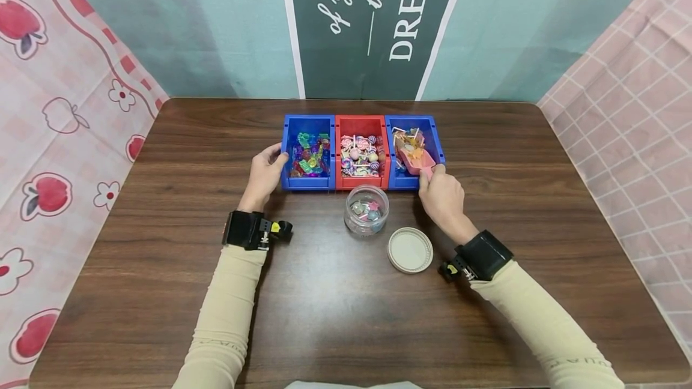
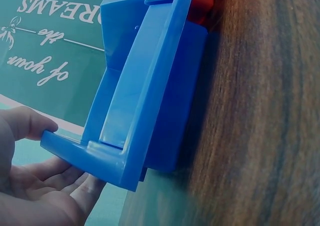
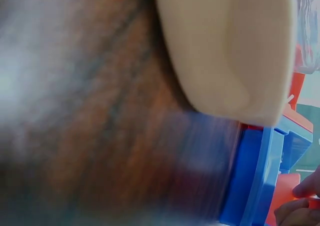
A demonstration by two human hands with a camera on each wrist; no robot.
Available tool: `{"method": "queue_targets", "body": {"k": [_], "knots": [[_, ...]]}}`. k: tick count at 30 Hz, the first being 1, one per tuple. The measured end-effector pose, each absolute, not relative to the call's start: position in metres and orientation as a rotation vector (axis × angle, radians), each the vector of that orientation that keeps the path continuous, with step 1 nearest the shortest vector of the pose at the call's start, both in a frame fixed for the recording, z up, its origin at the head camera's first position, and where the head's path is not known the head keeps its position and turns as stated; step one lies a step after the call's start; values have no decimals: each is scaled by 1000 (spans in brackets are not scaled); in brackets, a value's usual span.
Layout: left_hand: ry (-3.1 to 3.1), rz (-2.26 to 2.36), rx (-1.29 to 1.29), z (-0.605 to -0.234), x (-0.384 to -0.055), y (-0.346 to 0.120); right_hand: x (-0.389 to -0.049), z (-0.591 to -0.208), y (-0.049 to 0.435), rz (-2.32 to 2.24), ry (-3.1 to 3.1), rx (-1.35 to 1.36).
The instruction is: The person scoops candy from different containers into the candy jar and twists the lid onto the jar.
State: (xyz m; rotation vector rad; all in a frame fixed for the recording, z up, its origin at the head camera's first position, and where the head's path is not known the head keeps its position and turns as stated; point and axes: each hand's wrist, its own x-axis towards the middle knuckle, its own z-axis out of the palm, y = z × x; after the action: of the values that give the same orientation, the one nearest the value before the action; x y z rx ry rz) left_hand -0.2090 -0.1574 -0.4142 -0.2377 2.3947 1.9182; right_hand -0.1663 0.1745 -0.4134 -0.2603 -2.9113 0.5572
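My left hand [image 1: 264, 174] grips the outer wall of the left blue bin [image 1: 308, 183], thumb over the rim and fingers outside, as the left wrist view shows. That bin holds colourful translucent pieces [image 1: 310, 155]. At the other end of the row, my right hand [image 1: 444, 197] holds a pink scoop [image 1: 417, 162] by its handle. The scoop's bowl is tilted inside the right blue bin [image 1: 427, 126], with orange-yellow wrapped candies [image 1: 415, 153] in and around it. In the right wrist view only some fingers [image 3: 300, 208] show at the edge.
Between the blue bins stands a red bin [image 1: 361, 182] of lollipops and round candies. In front of it is an open clear jar [image 1: 366, 224] with several small pieces inside. A cream lid [image 1: 410, 250] lies beside the jar, near my right wrist. Curtains hang behind the wooden table [image 1: 324, 317].
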Motion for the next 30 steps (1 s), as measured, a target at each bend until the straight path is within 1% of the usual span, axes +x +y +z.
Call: {"method": "queue_targets", "body": {"k": [20, 30], "knots": [[2404, 1894, -240, -417, -210, -158, -154, -401, 183, 651, -2826, -256], [2394, 1913, -229, -418, -211, -159, -153, -404, 186, 685, -2794, -230]]}}
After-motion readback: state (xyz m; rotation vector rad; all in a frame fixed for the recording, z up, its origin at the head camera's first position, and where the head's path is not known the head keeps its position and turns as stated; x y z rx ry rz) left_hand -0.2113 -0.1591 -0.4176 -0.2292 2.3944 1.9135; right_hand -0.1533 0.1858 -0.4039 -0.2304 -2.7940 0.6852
